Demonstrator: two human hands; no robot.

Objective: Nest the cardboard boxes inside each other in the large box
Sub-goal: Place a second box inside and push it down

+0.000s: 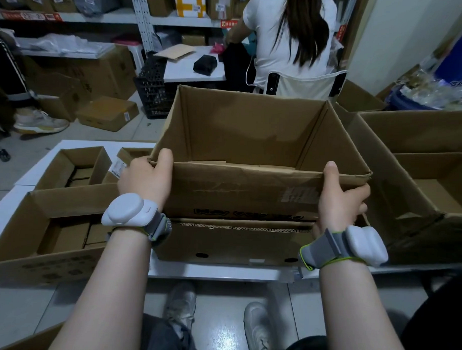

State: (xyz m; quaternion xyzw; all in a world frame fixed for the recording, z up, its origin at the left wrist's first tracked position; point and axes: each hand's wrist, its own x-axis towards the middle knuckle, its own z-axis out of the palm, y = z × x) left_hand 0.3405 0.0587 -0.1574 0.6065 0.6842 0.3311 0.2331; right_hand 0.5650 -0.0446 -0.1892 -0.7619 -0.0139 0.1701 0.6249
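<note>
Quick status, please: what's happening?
Gripping open box at near rim: left hand, right hand. Held over lower box; how deep, unclear. Lower box's inside hidden.

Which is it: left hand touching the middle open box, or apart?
Touching. Head view: left hand grips the open box, thumb over its near rim.

We count two hands: left hand (pixel 146 177), right hand (pixel 341 197). Two wrist units: left wrist unit (pixel 126 210), right wrist unit (pixel 363 245). Seven open cardboard boxes at the counter (pixel 221 272): centre box (pixel 252 128), box under it (pixel 230 243), left front box (pixel 51 262), left back box (pixel 76 153), small labelled box (pixel 132 154), big right box (pixel 397 180), inner box (pixel 434 163). Small boxes inside the left two: can't count. One closed floor box (pixel 109 113). One black crate (pixel 154 93). Three shoes: grey shoe (pixel 181 304), white shoe (pixel 258 330), far sneaker (pixel 40 121). One seated person (pixel 266 32).
</note>
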